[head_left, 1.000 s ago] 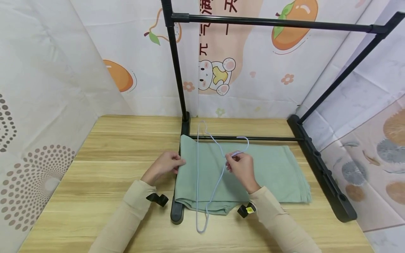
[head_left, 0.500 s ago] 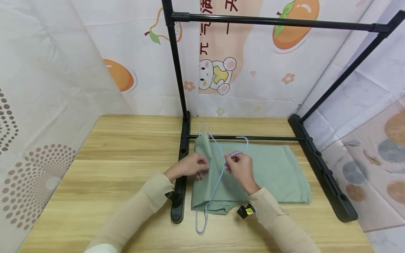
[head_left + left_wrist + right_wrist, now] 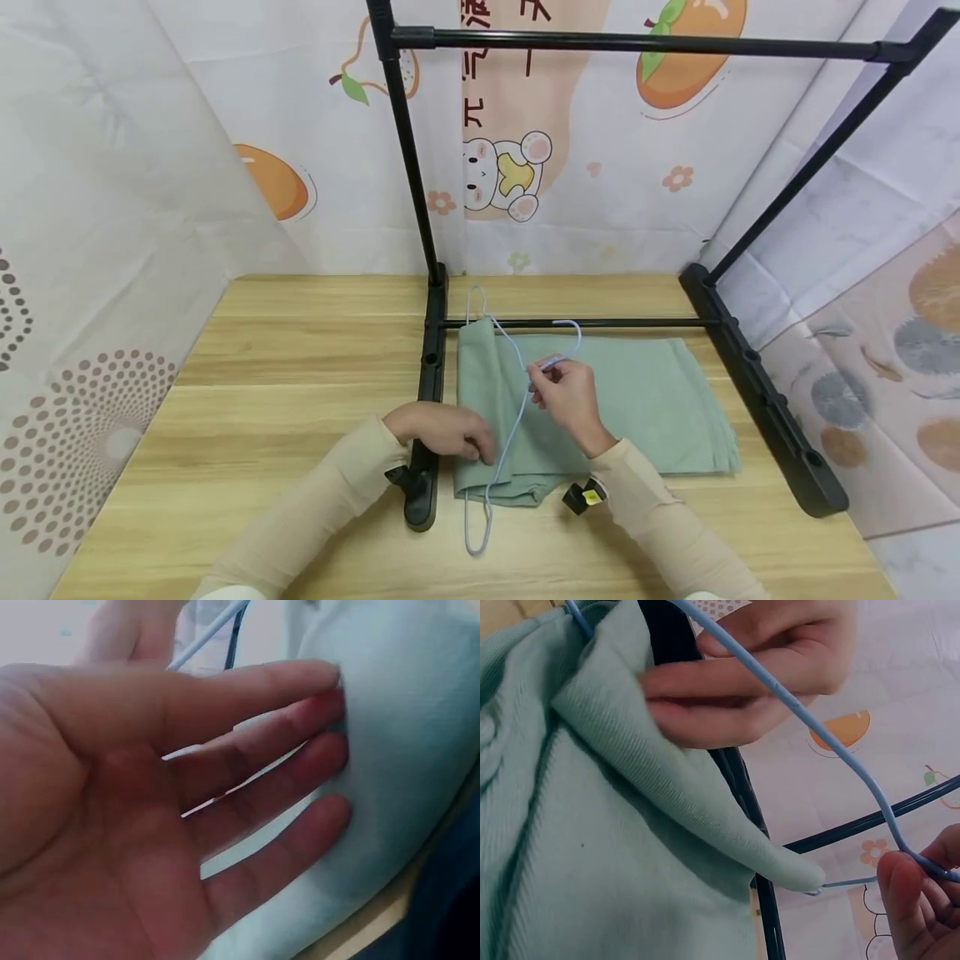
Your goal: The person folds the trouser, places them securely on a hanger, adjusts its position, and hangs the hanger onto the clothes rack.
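A green folded garment (image 3: pixel 645 408) lies on the table, its left end turned over the lower bar of a light-blue wire hanger (image 3: pixel 515 423). My right hand (image 3: pixel 566 396) pinches the hanger near the base of its hook; this grip also shows in the right wrist view, where the wire (image 3: pixel 802 712) runs across. My left hand (image 3: pixel 446 429) is at the turned-over flap. In the left wrist view its fingers (image 3: pixel 292 832) are nearly straight, with the tips touching the green cloth (image 3: pixel 405 735). The hanger's lower bar is mostly hidden under the flap.
A black rack frame stands around the garment, with a left foot (image 3: pixel 431 358), a right foot (image 3: pixel 765 400), a low crossbar (image 3: pixel 637 322) and a top bar (image 3: pixel 637 43). Printed curtains (image 3: pixel 337 233) enclose the wooden table (image 3: pixel 300 350).
The garment's left end has been folded rightward over the hanger's lower bar. My left hand moved right with it, then down along the flap. My right hand keeps its place on the hanger.
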### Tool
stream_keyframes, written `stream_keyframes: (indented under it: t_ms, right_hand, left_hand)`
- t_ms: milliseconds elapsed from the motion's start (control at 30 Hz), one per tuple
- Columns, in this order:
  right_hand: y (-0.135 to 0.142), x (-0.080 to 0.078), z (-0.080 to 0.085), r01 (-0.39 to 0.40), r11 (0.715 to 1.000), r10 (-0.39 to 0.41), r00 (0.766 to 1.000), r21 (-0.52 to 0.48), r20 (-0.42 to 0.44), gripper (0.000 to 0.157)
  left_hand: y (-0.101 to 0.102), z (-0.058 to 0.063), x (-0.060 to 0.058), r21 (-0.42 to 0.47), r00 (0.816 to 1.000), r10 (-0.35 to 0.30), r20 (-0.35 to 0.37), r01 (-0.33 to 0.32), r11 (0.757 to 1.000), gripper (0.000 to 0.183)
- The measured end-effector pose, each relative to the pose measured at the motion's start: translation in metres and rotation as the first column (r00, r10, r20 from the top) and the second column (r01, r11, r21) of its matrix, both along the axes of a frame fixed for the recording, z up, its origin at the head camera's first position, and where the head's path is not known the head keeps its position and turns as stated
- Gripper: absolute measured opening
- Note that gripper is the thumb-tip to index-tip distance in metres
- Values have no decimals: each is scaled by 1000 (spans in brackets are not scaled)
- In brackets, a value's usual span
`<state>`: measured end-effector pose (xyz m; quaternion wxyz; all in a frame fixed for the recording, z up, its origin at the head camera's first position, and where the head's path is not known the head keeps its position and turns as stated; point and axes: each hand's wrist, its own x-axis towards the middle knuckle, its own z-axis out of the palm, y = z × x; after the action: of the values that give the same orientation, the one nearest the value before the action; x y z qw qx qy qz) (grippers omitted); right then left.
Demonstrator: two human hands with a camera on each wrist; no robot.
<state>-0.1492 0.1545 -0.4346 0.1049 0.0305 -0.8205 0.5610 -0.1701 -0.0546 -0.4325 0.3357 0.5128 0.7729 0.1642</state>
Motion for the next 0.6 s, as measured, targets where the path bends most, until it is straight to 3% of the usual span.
stream_keyframes:
  t_ms: [67, 133, 267, 300, 367, 467, 600]
  right_hand:
    - [0, 0, 0, -4, 1000, 4, 1000, 3, 5, 16]
    - [0, 0, 0, -8, 1000, 8, 1000, 10, 6, 16]
    - [-1, -1, 1, -25, 999, 25, 1000, 33, -3, 17]
    - [-1, -2, 2, -28, 999, 29, 1000, 37, -6, 17]
    - [-2, -2, 2, -30, 998, 30, 999, 50, -11, 18]
    - [-2, -1, 2, -26, 998, 27, 1000, 58, -17, 18]
    - [-3, 1, 3, -28, 997, 29, 999, 75, -24, 17]
  left_hand:
    - [-2, 3, -3, -15, 997, 77, -7, -77, 997, 23]
    - [-4, 5, -7, -7, 980, 179, -92, -180, 984, 25]
    - [-6, 9, -21, 18, 892, 331, -309, -342, 939, 36]
    - [-6, 11, -26, 15, 870, 344, -353, -362, 932, 39]
    - [-6, 12, -35, -5, 848, 349, -398, -383, 924, 48]
    - [-3, 13, -46, -55, 842, 334, -424, -392, 918, 63]
    - [3, 10, -53, -173, 846, 273, -458, -386, 906, 81]
